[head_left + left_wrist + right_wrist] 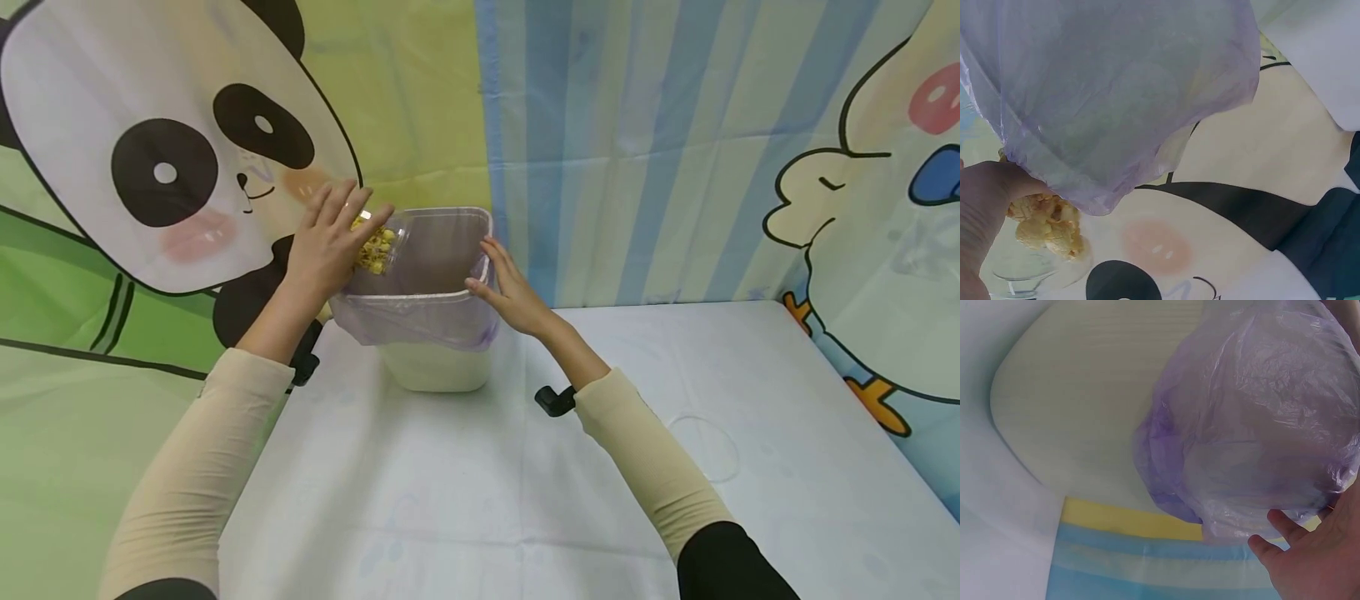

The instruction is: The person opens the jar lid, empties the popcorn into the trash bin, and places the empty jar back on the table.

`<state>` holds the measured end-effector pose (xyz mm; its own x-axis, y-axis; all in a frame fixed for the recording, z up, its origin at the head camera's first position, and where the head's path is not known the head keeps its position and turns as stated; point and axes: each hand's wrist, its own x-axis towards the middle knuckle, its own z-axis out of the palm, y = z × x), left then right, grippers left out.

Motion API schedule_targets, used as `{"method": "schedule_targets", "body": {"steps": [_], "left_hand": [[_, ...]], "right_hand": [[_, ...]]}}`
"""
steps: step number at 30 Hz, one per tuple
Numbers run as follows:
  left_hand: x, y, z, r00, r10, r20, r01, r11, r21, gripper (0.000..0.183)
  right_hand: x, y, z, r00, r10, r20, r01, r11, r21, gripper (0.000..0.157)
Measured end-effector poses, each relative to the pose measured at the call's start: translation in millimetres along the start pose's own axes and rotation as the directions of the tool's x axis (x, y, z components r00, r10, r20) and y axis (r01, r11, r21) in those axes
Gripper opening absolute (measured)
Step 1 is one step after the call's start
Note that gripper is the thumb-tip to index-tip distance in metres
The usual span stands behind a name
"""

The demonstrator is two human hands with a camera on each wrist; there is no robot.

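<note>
A pale trash bin [435,367] stands upright at the back of the white table. A thin purple plastic bag [420,320] lines it and folds down over its rim. At the bin's left side my left hand [321,250] holds a clear plastic cup [1029,282] of yellow popcorn [377,252], tilted at the mouth of the bin. The left wrist view shows the thumb against the cup, beside the hanging bag. My right hand [516,292] rests on the bin's right rim, fingers fairly straight against the bag; some fingertips are hidden in the right wrist view.
Behind the bin hangs a cloth backdrop with a panda [172,158] on the left and blue stripes [652,150] on the right. The white tabletop [465,483] stretches forward from the bin. A faint ring shape [703,450] shows on the cloth at right.
</note>
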<state>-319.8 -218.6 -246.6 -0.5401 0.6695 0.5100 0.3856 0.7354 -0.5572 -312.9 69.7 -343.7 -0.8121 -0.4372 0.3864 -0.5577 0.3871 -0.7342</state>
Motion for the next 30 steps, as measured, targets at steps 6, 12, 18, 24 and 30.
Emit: {"method": "schedule_targets", "body": {"steps": [6, 12, 18, 24, 30], "left_hand": [[4.4, 4.1, -0.3, 0.998, 0.05, -0.027, -0.048, 0.997, 0.067, 0.076], [6.2, 6.6, 1.0, 0.994, 0.098, -0.047, -0.091, 0.988, 0.127, 0.07], [4.6, 8.0, 1.6, 0.99, 0.143, 0.004, -0.141, 0.978, 0.155, 0.073], [6.0, 6.8, -0.3, 0.97, 0.216, 0.113, -0.236, 0.949, 0.208, 0.091], [7.7, 7.5, -0.8, 0.952, 0.284, 0.112, -0.304, 0.913, 0.272, 0.097]], "right_hand": [[-0.5, -0.8, -0.5, 1.0, 0.005, 0.002, -0.005, 1.0, -0.003, 0.085], [-0.5, -0.7, -0.7, 1.0, 0.002, 0.003, -0.002, 1.0, 0.001, 0.085], [-0.8, 0.1, -0.5, 1.0, 0.003, 0.005, -0.003, 1.0, 0.001, 0.083], [-1.2, 0.7, -0.3, 1.0, 0.009, 0.005, -0.009, 1.0, 0.017, 0.084], [-1.3, 1.5, 0.4, 1.0, 0.019, 0.008, -0.019, 1.0, 0.022, 0.085]]}}
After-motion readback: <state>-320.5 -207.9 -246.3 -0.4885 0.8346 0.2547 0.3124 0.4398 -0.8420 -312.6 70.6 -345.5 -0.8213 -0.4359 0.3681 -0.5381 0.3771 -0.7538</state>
